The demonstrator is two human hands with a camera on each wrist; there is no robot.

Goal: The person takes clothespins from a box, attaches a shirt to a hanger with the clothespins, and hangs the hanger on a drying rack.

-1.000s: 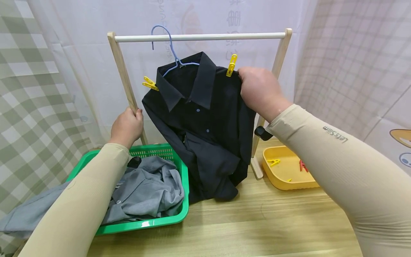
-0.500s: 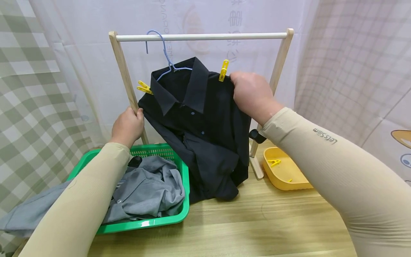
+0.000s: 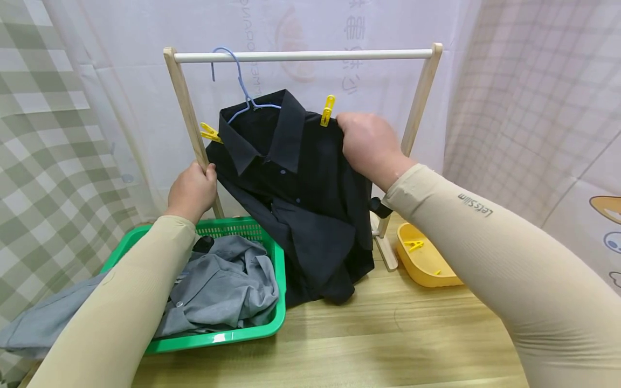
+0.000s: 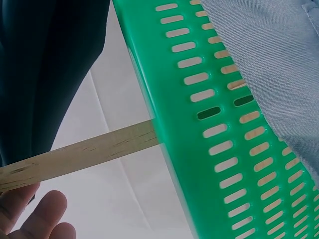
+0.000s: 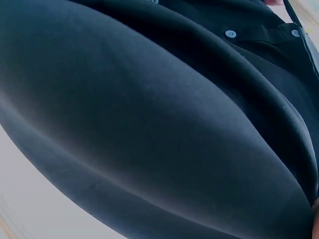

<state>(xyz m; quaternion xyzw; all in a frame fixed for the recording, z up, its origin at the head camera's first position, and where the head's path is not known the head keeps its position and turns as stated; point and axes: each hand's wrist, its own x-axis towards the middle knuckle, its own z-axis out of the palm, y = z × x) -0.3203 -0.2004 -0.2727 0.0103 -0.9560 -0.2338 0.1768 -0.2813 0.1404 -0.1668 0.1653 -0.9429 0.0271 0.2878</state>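
A black collared shirt [image 3: 317, 167] sits on a blue hanger [image 3: 241, 81], whose hook loops over the white rod [image 3: 310, 55] near its left end. Two yellow clothespins, a left one [image 3: 211, 133] and a right one [image 3: 327, 111], clip the shirt's shoulders. With curled fingers my right hand [image 3: 371, 143] grips the shirt at its right shoulder, beside the clothespin. My left hand [image 3: 192, 188] holds the left wooden post [image 3: 186, 113] of the drying rack. Black fabric [image 5: 149, 109] fills most of the right wrist view, hiding nearly all of that hand.
A green basket [image 3: 280, 302] with a grey shirt [image 3: 228, 285] stands below my left forearm, one part of the shirt draped over the side. At right, a yellow tray [image 3: 427, 278] holds a yellow clothespin [image 3: 414, 246], partly behind my right sleeve. Wooden tabletop [image 3: 388, 334] extends in front.
My right hand has moved left and slightly down with the shirt's shoulder. The hanger hook has shifted left along the rod, toward the left post. The left hand stays on the post.
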